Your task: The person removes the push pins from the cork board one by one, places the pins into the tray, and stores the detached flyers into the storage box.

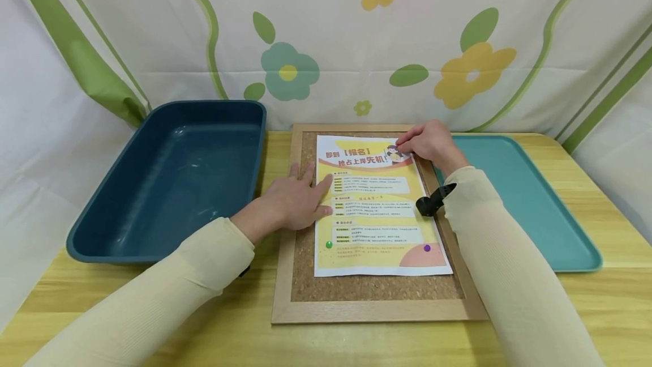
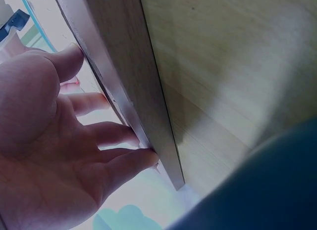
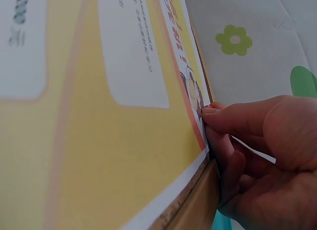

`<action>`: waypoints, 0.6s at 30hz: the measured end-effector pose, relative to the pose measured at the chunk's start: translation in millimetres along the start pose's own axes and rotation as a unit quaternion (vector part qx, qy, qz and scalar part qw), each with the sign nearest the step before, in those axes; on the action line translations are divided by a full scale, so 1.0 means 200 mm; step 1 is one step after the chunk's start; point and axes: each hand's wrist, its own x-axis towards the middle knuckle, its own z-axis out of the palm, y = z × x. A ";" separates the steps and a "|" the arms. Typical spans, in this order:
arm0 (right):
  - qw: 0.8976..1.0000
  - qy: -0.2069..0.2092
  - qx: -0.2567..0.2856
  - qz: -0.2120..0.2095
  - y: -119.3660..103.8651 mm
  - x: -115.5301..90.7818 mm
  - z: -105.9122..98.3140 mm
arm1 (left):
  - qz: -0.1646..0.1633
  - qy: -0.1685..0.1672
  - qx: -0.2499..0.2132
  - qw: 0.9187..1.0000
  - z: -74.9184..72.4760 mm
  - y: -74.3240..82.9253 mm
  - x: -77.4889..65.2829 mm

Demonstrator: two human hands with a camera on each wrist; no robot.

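A yellow printed poster [image 1: 377, 203] lies on a wood-framed cork board [image 1: 326, 290]. A green pushpin [image 1: 328, 244] sits near its lower left corner and a purple pushpin [image 1: 427, 248] near its lower right. My left hand [image 1: 292, 203] rests spread over the board's left side, thumb and fingertips at the poster's edge. At the poster's upper right corner, my right hand [image 1: 430, 143] pinches a small red pushpin [image 3: 208, 106] against the paper. Most of this pin is hidden by the fingertips.
A deep dark blue basin [image 1: 168, 186] stands on the wooden table [image 1: 229, 321] to the left. A flat teal tray [image 1: 530, 203] lies right of the board, partly under the right forearm. Behind hangs a flowered curtain [image 1: 336, 27].
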 end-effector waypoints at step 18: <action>0.999 0.002 0.025 -0.019 0.03 -0.03 0.02 | -0.002 -0.001 0.005 1.000 0.00 0.01 -0.02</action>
